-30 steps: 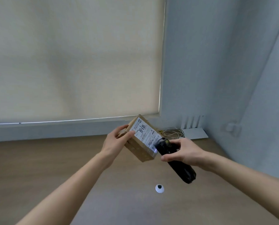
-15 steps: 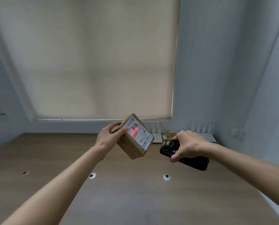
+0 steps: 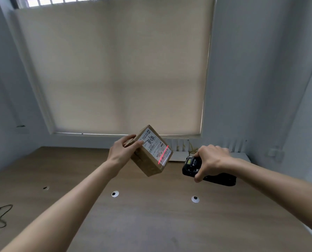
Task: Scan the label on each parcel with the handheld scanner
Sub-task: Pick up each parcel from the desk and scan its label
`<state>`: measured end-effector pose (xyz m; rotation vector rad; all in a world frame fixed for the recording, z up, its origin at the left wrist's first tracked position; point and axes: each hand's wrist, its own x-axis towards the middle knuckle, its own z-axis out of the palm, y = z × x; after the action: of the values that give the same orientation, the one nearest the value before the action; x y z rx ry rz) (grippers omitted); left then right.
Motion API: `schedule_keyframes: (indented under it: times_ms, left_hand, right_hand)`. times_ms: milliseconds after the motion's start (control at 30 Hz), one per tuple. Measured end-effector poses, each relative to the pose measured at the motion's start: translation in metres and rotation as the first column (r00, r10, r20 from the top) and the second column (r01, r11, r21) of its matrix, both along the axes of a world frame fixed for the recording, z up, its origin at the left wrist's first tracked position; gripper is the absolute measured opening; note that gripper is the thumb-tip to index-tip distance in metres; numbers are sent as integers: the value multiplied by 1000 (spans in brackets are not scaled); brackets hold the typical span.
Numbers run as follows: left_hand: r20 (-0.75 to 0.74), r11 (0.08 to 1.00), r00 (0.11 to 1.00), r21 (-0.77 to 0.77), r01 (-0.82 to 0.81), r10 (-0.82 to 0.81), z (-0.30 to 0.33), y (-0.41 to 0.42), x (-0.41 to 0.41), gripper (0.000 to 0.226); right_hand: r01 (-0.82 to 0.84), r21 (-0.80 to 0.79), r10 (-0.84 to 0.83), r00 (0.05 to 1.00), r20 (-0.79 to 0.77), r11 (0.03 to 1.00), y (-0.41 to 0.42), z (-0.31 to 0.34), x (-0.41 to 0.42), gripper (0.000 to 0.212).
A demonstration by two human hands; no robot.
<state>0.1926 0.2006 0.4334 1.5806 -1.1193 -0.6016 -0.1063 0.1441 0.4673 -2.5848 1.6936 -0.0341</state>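
My left hand grips a small brown cardboard parcel and holds it tilted in the air above the wooden table. Its white shipping label faces up and to the right. A red scan line falls across the barcode at the label's lower right end. My right hand grips a black handheld scanner, held a short way right of the parcel with its lit window turned toward the label.
White routers and a tangle of cable sit along the wall behind the parcel. Two white grommets and a dark hole mark the tabletop. A black cable lies at the left edge. A drawn blind covers the window.
The scanner has pulled away to the right of the parcel. The red scan light has slid from the label's middle to the barcode at its lower end. The head camera has tilted up.
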Motion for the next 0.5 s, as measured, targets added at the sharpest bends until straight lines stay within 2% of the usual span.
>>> schedule_keyframes:
  times_ms: [100,367,500]
  left_hand:
    - [-4,1000,1000,-6,-5,5,0,6,9,65]
    - [-19,1000,1000,-20,-2,2,3,21,32,68]
    - [-41,999,999,-15,-32,31,2,32,50,62]
  right_hand:
    - [4,0,-4,1000,-4,1000,5,0,10,59]
    - [4,-14,-4,1000,-10,1000,17,8,36,57]
    - [18,32,-20,997,76,999,18,5,54,57]
